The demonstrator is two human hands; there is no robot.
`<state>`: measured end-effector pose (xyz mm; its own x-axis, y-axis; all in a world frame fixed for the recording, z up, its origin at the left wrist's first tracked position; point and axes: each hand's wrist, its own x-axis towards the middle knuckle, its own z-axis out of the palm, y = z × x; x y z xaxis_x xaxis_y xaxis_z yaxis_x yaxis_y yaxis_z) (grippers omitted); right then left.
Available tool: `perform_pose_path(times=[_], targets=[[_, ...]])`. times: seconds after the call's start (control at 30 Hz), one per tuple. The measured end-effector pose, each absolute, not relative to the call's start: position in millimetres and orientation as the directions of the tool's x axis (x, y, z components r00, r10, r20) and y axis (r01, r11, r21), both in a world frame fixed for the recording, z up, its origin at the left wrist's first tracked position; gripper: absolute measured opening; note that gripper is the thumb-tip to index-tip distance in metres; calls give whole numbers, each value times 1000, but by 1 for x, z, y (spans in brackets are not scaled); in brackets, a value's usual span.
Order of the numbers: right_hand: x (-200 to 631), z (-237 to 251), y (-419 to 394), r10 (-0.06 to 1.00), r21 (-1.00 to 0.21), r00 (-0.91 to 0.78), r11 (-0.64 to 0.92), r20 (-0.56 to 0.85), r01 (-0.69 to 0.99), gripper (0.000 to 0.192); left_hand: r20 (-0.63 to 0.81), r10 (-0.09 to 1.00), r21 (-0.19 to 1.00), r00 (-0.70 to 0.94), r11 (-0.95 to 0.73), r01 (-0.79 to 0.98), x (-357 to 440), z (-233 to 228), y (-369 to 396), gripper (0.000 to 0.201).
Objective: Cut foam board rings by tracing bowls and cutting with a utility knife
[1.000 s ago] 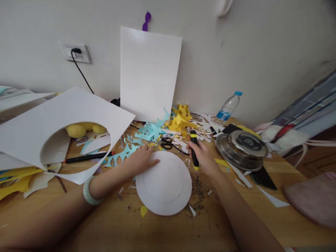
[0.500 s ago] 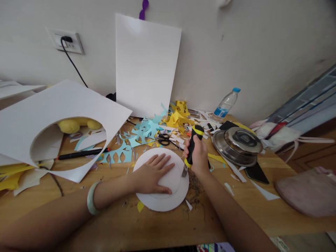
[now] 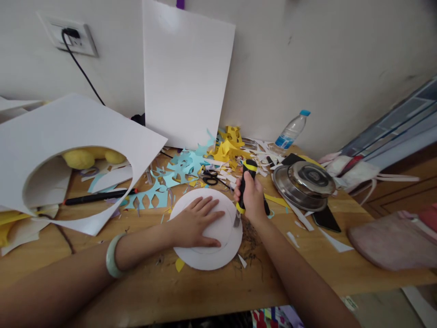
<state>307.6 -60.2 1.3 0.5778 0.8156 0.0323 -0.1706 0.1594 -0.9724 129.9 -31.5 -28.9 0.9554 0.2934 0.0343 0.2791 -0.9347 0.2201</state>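
A round white foam-board disc (image 3: 229,249) lies flat on the wooden table, with a faint circle line inside its rim. My left hand (image 3: 196,223) rests on it palm down, fingers spread. A pale green bangle (image 3: 112,256) circles my left wrist. My right hand (image 3: 254,196) is wrapped round the black-and-yellow handle of a cutter (image 3: 246,182), held upright. Its short metal blade (image 3: 236,221) points down onto the right part of the disc, close to the circle line; how deep it goes I cannot tell. Dark crumbs lie beside the disc.
Behind the disc are scissors (image 3: 210,177), blue paper scraps (image 3: 184,166) and yellow paper scraps (image 3: 229,149). A metal bowl (image 3: 305,184), a phone (image 3: 327,218) and a water bottle (image 3: 292,132) stand right. A white board with a round cutout (image 3: 78,123) leans left, near a black marker (image 3: 97,197).
The whole view has shifted slightly, so most things appear a little farther left and higher. Both hands, the cutter and the disc keep nearly the same places relative to each other.
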Motion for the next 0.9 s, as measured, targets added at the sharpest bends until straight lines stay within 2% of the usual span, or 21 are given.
perform_pose_path(times=[0.2,0.73,0.9], targets=[[308,3,-60,815,-968,577,181,50,-171,30,53,289,238,956,-933,269,130,-27,-32,74],[307,4,-59,816,-959,578,140,-29,-245,33,55,292,249,955,-930,270,130,-27,-32,72],[308,1,-58,816,-968,578,132,-17,-215,32,58,291,251,955,-930,268,130,-28,-32,72]])
